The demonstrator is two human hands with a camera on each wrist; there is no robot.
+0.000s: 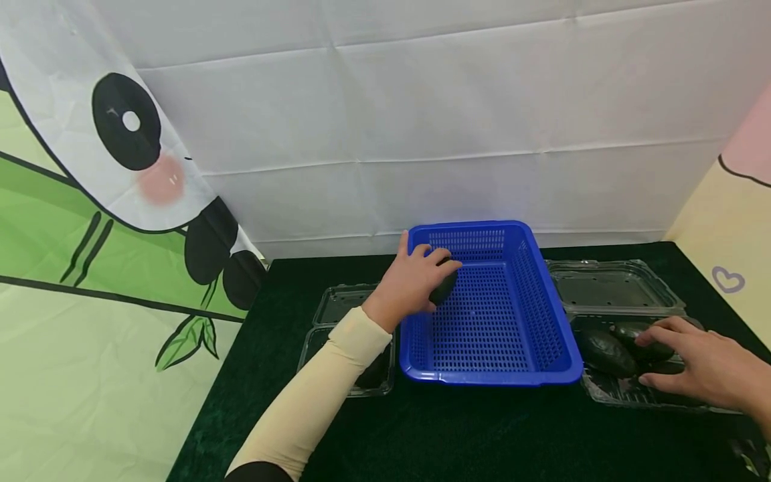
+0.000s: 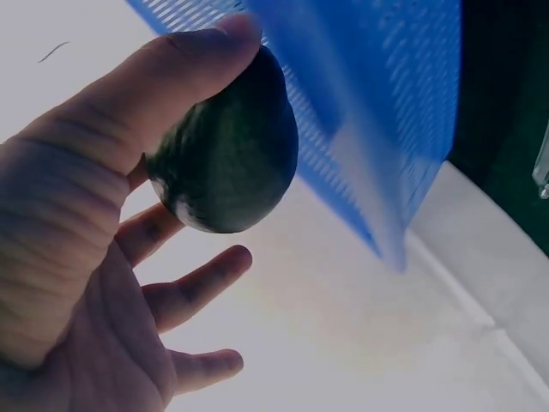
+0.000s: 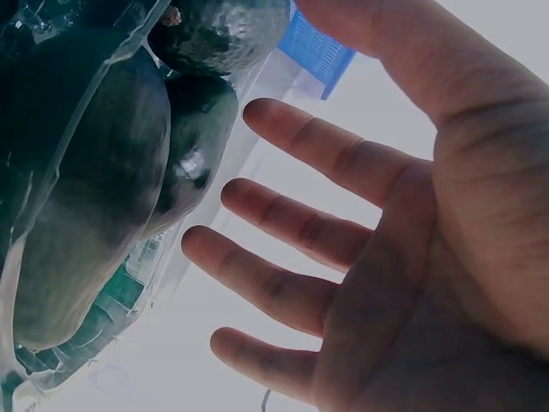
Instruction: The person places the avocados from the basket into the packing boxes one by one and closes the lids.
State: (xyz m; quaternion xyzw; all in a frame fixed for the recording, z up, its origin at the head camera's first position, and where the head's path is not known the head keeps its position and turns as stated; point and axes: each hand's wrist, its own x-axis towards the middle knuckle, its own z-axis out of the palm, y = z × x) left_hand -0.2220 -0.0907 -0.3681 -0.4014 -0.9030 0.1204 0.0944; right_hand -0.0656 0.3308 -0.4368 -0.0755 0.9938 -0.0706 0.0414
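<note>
My left hand pinches a dark green avocado between thumb and fingers, over the left side of a blue plastic basket. In the left wrist view the avocado sits under the thumb, while the lower fingers spread apart from it. On the right, my right hand hovers with spread fingers over several avocados in a clear plastic clamshell. The right wrist view shows the fingertips beside a large avocado and two others, with nothing gripped.
A second clear clamshell lies left of the basket, lid folded back, its dark contents partly hidden by my left sleeve. The right clamshell's lid lies open behind it. All stand on a dark green cloth before a white backdrop.
</note>
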